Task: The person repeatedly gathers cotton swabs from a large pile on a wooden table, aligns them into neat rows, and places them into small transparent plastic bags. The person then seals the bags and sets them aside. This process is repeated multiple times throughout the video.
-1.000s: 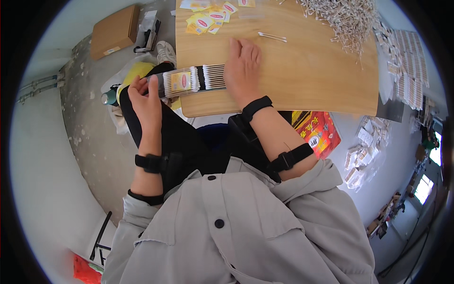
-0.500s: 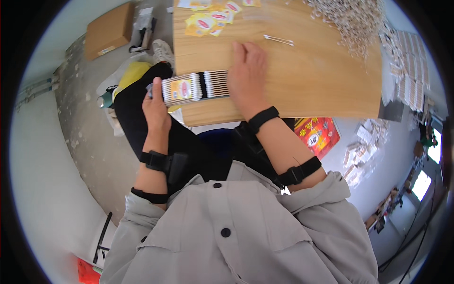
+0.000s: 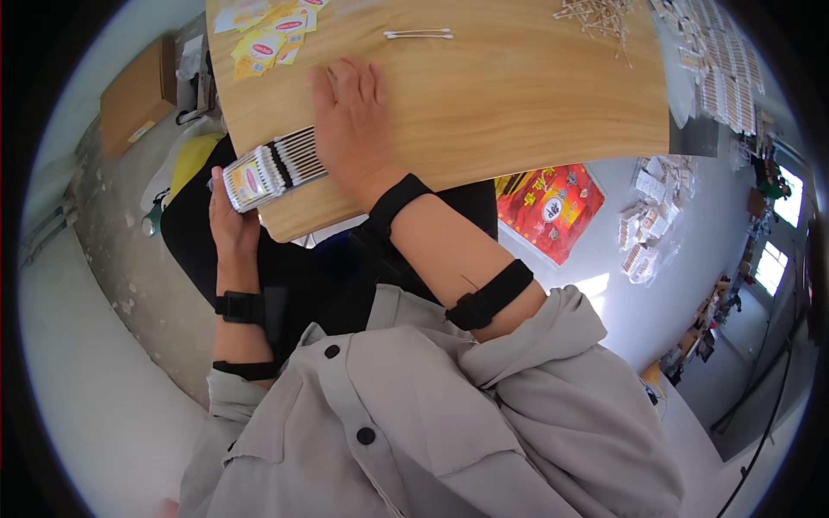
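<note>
Nearest, shirt and sleeves: a light grey buttoned shirt (image 3: 371, 406) fills the space below the tabletop, its sleeves rolled up and black straps (image 3: 401, 203) around both forearms.
Leg: a knee in black trousers (image 3: 194, 229) sits just off the tabletop's near left corner.
Left hand: the person's left hand (image 3: 233, 223) is beside that same corner, clamped on the end of the swab pack, thumb along its left side, the other fingers hidden beneath.
Swab pack: a flat bundle of white-tipped cotton swabs with a yellow-and-white label (image 3: 250, 180) lies slanted across the tabletop's near left corner, partly overhanging it.
Swab row: past a black band (image 3: 279, 164), an even row of swab sticks (image 3: 302, 154) runs on over the tabletop to the right hand.
Right hand: the person's right hand (image 3: 356, 125), slightly blurred, covers the row's far end above the tabletop, fingers pointing forward; whether they grip anything I cannot tell.
Tabletop: a pale wood-grain board (image 3: 527, 104) with rounded corners.
Red packet: a shiny red printed packet (image 3: 557, 207) is below the tabletop's near edge, to the right.
Loose swabs: two cotton swabs (image 3: 419, 35) lie side by side toward the tabletop's far edge.
Cards: small yellow-and-white printed cards (image 3: 269, 41) overlap at the tabletop's far left.
Heap: a tangle of loose swabs (image 3: 596, 15) is at the tabletop's far right.
Box: a brown cardboard box (image 3: 138, 95) stands left of the tabletop.
</note>
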{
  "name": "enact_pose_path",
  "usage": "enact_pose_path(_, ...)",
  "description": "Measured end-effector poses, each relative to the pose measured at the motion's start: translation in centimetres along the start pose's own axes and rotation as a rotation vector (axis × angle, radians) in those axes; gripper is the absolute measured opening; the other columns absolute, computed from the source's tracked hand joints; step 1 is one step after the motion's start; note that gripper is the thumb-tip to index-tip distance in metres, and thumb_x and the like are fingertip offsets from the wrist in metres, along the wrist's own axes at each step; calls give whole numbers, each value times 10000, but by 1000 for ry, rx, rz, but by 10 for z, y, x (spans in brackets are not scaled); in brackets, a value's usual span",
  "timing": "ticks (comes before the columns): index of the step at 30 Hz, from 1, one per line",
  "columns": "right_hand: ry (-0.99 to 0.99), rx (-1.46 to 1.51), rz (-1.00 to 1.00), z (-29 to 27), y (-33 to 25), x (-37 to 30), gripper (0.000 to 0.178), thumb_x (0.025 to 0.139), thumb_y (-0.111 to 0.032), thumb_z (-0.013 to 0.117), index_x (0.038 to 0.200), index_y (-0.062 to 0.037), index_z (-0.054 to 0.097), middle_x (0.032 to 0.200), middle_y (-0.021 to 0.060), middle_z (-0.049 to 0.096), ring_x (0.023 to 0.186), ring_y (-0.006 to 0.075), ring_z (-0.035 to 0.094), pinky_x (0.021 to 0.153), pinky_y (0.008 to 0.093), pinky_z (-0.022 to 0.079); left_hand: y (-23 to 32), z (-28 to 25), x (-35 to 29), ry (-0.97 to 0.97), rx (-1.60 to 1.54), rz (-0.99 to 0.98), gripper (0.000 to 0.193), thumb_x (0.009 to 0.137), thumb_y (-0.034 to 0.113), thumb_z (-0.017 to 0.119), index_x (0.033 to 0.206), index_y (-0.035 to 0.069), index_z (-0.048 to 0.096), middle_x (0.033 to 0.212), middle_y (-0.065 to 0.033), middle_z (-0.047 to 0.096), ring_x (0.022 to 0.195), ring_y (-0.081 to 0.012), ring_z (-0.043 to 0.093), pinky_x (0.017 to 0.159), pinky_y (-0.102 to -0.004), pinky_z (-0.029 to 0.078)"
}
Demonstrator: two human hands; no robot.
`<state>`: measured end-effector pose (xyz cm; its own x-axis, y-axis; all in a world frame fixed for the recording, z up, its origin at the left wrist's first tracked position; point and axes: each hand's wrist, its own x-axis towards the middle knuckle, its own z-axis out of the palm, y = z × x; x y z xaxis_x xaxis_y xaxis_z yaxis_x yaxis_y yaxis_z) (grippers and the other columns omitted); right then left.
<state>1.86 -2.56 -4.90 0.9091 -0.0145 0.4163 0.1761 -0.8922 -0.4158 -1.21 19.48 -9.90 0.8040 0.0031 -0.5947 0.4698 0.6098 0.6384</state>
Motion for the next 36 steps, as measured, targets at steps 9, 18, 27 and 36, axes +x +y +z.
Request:
enact_pose_path(9,-10,30,-12,6,-2,1,370,845,-81,513,1202,15,541,1197,177,513,1267,360,429,1131,521,275,0,5,-7,61,45,90,360,1018,362,540,1073,11,601,997,-90,694,889,-171,676,818,-330,545)
enact_pose_path(18,-17,0,-13,5,1,-1,345,869,-42,531,1214,-17,547,1202,156,485,1244,359,434,1118,523,294,56,79,-53,-12,1500,1059,340,938,117,600,1265,27,564,1215,-148,594,1170,-295,539,1035,-391,383)
enact_pose_path(27,5,14,-15,3,-3,3,384,833,-17,548,1217,-14,542,1187,159,489,1216,358,449,1080,509,326,43,91,-52,-354,1720,998,688,688,220,832,1306,101,554,1213,-109,600,1196,-306,517,1139,-499,276)
enact_pose_path(36,-81,8,-16,1,-2,3,373,871,-35,527,1243,-3,518,1230,165,477,1279,359,417,1138,540,271,52,73,-56,-59,1477,1099,700,731,197,826,1341,53,515,1315,-134,547,1207,-329,504,1106,-453,324)
